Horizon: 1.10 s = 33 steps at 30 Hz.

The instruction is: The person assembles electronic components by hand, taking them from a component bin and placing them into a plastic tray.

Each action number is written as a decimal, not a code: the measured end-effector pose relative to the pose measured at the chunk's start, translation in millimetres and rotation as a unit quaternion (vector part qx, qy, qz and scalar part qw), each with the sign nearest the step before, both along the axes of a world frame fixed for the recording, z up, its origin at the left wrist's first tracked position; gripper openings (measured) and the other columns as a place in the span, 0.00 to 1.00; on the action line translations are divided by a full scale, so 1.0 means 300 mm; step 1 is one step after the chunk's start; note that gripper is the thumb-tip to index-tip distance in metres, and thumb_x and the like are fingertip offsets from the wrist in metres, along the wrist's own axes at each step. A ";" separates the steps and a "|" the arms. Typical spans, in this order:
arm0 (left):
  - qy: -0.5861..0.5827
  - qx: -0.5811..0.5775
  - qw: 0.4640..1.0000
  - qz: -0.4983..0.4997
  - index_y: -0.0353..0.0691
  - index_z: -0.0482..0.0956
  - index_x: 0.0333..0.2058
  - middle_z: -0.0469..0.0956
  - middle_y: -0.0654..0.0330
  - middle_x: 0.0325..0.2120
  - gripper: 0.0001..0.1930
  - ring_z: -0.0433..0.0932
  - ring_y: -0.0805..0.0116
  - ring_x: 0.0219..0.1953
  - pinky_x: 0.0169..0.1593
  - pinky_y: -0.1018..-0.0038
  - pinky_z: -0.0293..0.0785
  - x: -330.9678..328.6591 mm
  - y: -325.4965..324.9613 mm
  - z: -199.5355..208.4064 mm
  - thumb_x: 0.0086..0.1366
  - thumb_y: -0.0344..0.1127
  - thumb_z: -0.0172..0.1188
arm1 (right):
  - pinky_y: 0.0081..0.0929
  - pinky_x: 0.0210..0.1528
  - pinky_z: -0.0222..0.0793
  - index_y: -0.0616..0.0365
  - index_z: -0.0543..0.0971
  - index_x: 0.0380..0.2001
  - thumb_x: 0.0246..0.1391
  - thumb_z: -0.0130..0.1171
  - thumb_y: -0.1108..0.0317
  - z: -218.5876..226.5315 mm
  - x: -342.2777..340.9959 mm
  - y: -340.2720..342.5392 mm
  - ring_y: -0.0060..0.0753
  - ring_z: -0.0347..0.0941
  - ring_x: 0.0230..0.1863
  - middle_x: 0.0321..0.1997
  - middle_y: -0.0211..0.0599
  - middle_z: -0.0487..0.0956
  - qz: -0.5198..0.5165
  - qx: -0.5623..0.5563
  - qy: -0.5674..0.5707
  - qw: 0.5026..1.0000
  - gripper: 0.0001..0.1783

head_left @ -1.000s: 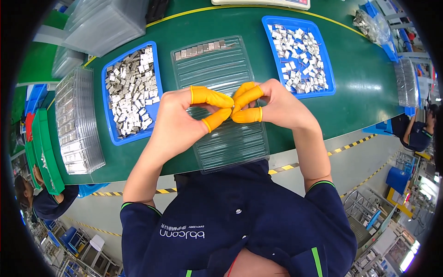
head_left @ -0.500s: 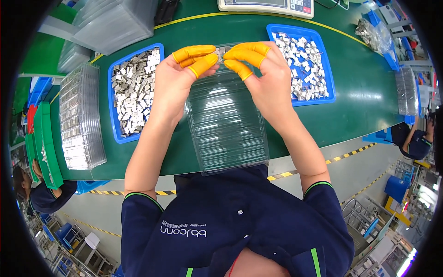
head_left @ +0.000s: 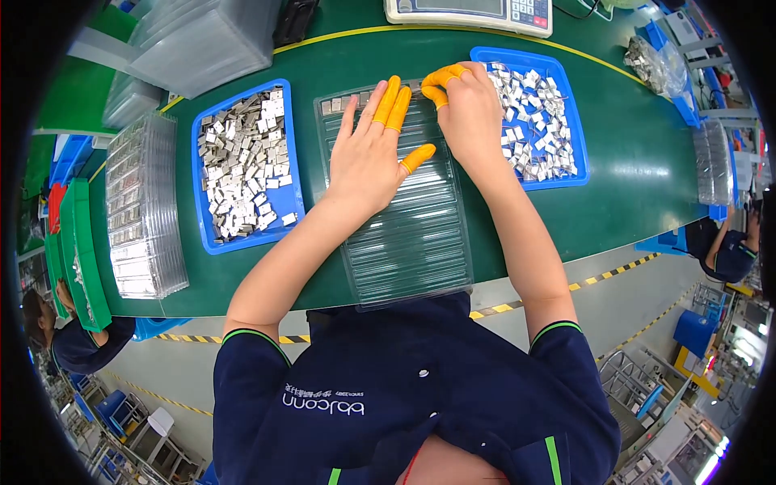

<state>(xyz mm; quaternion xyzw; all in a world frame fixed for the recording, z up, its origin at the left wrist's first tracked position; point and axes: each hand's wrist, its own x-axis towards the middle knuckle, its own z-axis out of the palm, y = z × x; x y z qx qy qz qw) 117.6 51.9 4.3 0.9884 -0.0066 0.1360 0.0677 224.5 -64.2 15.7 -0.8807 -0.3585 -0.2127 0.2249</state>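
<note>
A clear ridged plastic tray [head_left: 408, 259] lies in front of me, with small silvery blocks [head_left: 335, 105] in its far row. My left hand [head_left: 368, 166] rests over its upper part, fingers spread, yellow covers on the thumb and two fingers. At the tray's far right corner is my right hand [head_left: 465, 109], its yellow-covered fingertips pinched together. Whatever they hold, if anything, is hidden. To the left stands a blue bin [head_left: 296, 182] of loose metallic blocks [head_left: 238, 153]. On the right, another blue bin [head_left: 584, 158] holds small white-and-silver pieces [head_left: 550, 121].
A stack of filled clear trays [head_left: 141, 210] stands at the left, beside a green bin [head_left: 85, 250]. Clear plastic trays [head_left: 202, 44] are piled at the back left. A scale [head_left: 529, 14] sits at the far edge. Other people work at both sides.
My left hand has let go its pinch at the far row and spread over the tray. My right hand has moved slightly right, to the corner, with its fingers still pinched.
</note>
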 end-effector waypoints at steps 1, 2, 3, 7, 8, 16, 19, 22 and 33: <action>0.000 0.000 1.000 0.001 0.33 0.57 0.58 0.56 0.54 0.60 0.35 0.44 0.65 0.65 0.66 0.61 0.35 0.004 -0.001 0.000 0.62 0.57 0.43 | 0.33 0.46 0.66 0.63 0.79 0.27 0.33 0.56 0.81 -0.005 0.001 -0.002 0.41 0.69 0.44 0.34 0.42 0.76 0.001 0.000 0.000 1.000 0.12; 0.003 0.001 1.000 -0.004 0.33 0.57 0.57 0.56 0.55 0.60 0.37 0.44 0.66 0.65 0.66 0.61 0.35 0.008 -0.004 0.002 0.61 0.59 0.43 | 0.33 0.47 0.66 0.63 0.79 0.27 0.32 0.56 0.81 -0.015 0.004 -0.006 0.41 0.69 0.45 0.35 0.42 0.76 0.007 0.007 0.001 1.000 0.12; 0.005 0.003 1.000 -0.007 0.33 0.57 0.57 0.56 0.55 0.60 0.38 0.44 0.66 0.65 0.66 0.62 0.36 0.013 -0.003 0.002 0.59 0.61 0.43 | 0.33 0.47 0.66 0.63 0.79 0.26 0.32 0.56 0.82 -0.024 0.007 -0.006 0.41 0.69 0.45 0.35 0.42 0.76 0.014 0.015 0.001 1.000 0.12; 0.007 -0.022 1.000 -0.004 0.33 0.58 0.57 0.57 0.55 0.59 0.39 0.45 0.66 0.65 0.65 0.62 0.37 0.015 -0.002 -0.018 0.58 0.62 0.44 | 0.32 0.48 0.66 0.64 0.79 0.26 0.31 0.56 0.82 -0.032 0.008 -0.008 0.40 0.69 0.46 0.36 0.42 0.76 0.006 -0.003 -0.005 1.000 0.12; 0.018 -0.019 1.000 -0.010 0.33 0.58 0.57 0.57 0.54 0.59 0.39 0.45 0.66 0.65 0.65 0.62 0.37 0.014 -0.002 -0.017 0.58 0.62 0.44 | 0.32 0.48 0.66 0.65 0.79 0.26 0.31 0.56 0.82 -0.029 0.007 -0.004 0.40 0.69 0.47 0.36 0.42 0.76 0.003 0.000 -0.008 1.000 0.12; -0.007 -0.028 0.999 -0.016 0.31 0.60 0.55 0.58 0.52 0.58 0.38 0.48 0.64 0.64 0.65 0.62 0.42 0.007 -0.005 -0.025 0.58 0.61 0.45 | 0.31 0.48 0.66 0.65 0.79 0.25 0.31 0.56 0.82 -0.032 0.006 -0.005 0.39 0.69 0.47 0.37 0.42 0.76 -0.001 -0.008 -0.001 1.000 0.11; 0.004 -0.021 0.999 -0.034 0.31 0.59 0.56 0.59 0.52 0.58 0.39 0.49 0.63 0.64 0.64 0.62 0.43 0.019 -0.005 -0.016 0.58 0.61 0.44 | 0.31 0.47 0.66 0.64 0.79 0.26 0.32 0.56 0.81 -0.038 0.002 -0.004 0.39 0.69 0.46 0.37 0.41 0.76 -0.001 -0.011 0.000 1.000 0.11; 0.005 -0.021 0.999 -0.031 0.31 0.59 0.56 0.58 0.51 0.58 0.39 0.48 0.63 0.64 0.64 0.62 0.43 0.035 -0.005 -0.015 0.58 0.61 0.44 | 0.30 0.47 0.67 0.63 0.79 0.27 0.34 0.57 0.80 -0.042 0.003 0.001 0.38 0.69 0.46 0.37 0.41 0.76 -0.002 -0.008 0.004 1.000 0.11; 0.022 -0.028 0.999 -0.027 0.36 0.58 0.57 0.57 0.55 0.59 0.35 0.48 0.63 0.64 0.65 0.63 0.41 0.035 -0.004 -0.013 0.59 0.58 0.46 | 0.33 0.46 0.66 0.62 0.80 0.26 0.36 0.57 0.77 -0.026 -0.009 -0.038 0.39 0.69 0.45 0.34 0.41 0.77 -0.071 -0.029 0.061 0.995 0.08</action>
